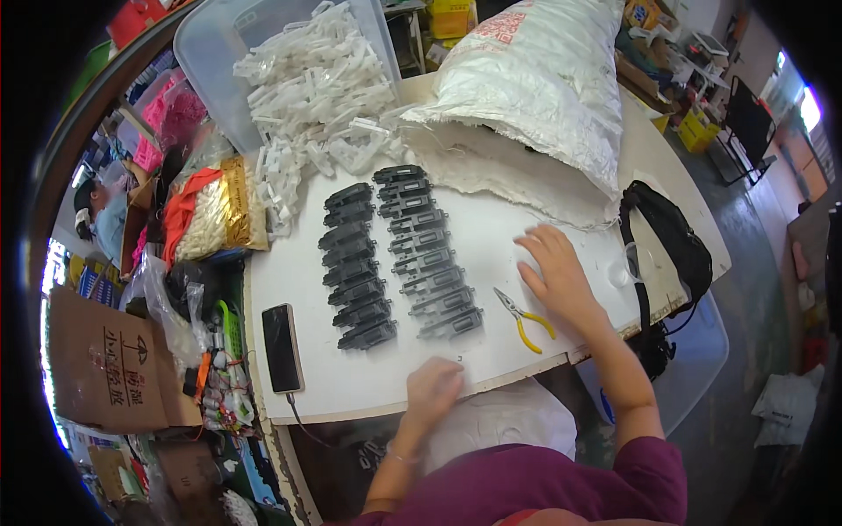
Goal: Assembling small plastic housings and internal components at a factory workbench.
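Two columns of black plastic parts lie on the white tabletop: a left column (pixel 353 263) and a right column (pixel 430 254) whose pieces have slot-like openings. My right hand (pixel 557 273) is open over the table to the right of them, fingers apart and nothing in it. Just below it rest pliers with yellow handles (pixel 531 328), jaws pointing up and left. Blurred by motion, my left hand (pixel 433 391) is at the table's front edge below the right column; its fingers do not show clearly. A tiny dark piece (pixel 460 358) lies close to its fingertips.
Translucent plastic pieces (pixel 320 88) heap out of a clear bin (pixel 210 61) at the back left. A white woven sack (pixel 544 96) gapes toward me. A phone (pixel 281 349) with a cable lies left; a clear cup (pixel 624 266) and black bag (pixel 674 245) sit right.
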Motion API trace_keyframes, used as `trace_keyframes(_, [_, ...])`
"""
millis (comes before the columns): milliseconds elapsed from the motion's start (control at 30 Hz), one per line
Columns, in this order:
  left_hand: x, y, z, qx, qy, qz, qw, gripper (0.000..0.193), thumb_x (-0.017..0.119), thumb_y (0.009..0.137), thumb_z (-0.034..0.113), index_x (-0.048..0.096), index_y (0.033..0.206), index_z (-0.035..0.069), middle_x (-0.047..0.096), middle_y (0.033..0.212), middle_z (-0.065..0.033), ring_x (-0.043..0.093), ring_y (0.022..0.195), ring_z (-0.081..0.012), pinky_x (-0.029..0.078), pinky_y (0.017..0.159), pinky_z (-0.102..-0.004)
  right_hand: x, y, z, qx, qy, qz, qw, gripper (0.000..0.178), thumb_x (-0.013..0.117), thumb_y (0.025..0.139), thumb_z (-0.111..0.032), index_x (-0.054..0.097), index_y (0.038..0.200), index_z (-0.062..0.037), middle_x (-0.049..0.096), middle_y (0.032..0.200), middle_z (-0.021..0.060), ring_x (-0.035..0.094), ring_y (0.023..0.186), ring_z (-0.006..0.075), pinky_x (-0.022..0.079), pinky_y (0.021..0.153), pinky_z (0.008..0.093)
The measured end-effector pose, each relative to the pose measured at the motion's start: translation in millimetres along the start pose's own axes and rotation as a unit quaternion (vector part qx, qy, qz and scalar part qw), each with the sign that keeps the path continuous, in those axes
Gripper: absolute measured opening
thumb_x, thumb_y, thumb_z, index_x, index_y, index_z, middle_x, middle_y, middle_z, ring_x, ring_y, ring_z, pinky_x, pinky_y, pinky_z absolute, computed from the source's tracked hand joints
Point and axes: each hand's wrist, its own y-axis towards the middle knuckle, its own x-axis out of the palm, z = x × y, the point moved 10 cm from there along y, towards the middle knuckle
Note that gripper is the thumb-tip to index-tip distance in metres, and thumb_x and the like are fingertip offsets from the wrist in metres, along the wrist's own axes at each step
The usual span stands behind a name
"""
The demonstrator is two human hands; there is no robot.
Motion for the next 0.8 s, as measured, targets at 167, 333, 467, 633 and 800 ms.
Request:
trace_keyframes(167, [8.2,2.4,-8.8,-0.027,-0.015,-0.062,0.998,0.009,0.06,0.08,0.012,0.06,0.086,0.005,0.057,0.073,-0.0098,0.057,0.063,-0.0239,0.045,0.056,-0.0312,59.7,86.1,67.1,0.051,-0.084,0.005,0.995,0.025,0.051,0.082,-0.014,0.057,0.104,-0.0028,0.056,0.107,0.0214,0.051,0.105,0.0352,0.041,0.089,0.0429])
trace_keyframes(333, [14.3,-5.5,-15.4,-0.026,0.053,-0.094,0.994,0.007,0.061,0.079,0.009,0.06,0.085,0.005,0.056,0.071,-0.008,0.057,0.063,-0.0218,0.044,0.055,-0.0306,104.7,131.8,123.0,0.016,-0.132,-0.035,0.991,0.021,0.045,0.087,-0.011,0.059,0.098,-0.0008,0.059,0.099,0.0202,0.056,0.095,0.0316,0.044,0.08,0.0384])
trace_keyframes(467, [7.5,7.7,-6.5,-0.04,-0.029,-0.022,0.999,0.007,0.062,0.079,0.009,0.059,0.083,0.005,0.055,0.071,-0.0068,0.057,0.064,-0.0214,0.044,0.055,-0.0305,63.8,130.2,141.3,0.03,-0.128,-0.009,0.991,0.02,0.049,0.085,-0.009,0.059,0.101,-0.0016,0.06,0.101,0.0188,0.056,0.095,0.0312,0.044,0.08,0.0377])
trace_keyframes(633, [12.5,3.3,-0.8,-0.013,-0.051,-0.043,0.998,0.005,0.061,0.078,0.008,0.058,0.082,0.006,0.055,0.07,-0.0056,0.056,0.062,-0.0201,0.044,0.054,-0.0303,58.3,119.8,134.7,0.052,-0.108,0.002,0.993,0.022,0.054,0.083,-0.007,0.06,0.103,-0.0023,0.06,0.103,0.0175,0.057,0.094,0.0308,0.044,0.08,0.0371])
trace_keyframes(800, [2.6,0.0,-3.3,-0.007,-0.092,-0.006,0.996,0.006,0.059,0.08,0.006,0.059,0.085,0.003,0.057,0.076,-0.0094,0.056,0.067,-0.022,0.045,0.06,-0.0299,17.0,45.6,60.7,0.153,0.28,0.013,0.948,0.032,0.06,0.085,-0.013,0.057,0.114,-0.0014,0.059,0.101,0.0029,0.053,0.096,0.0118,0.039,0.087,0.025])
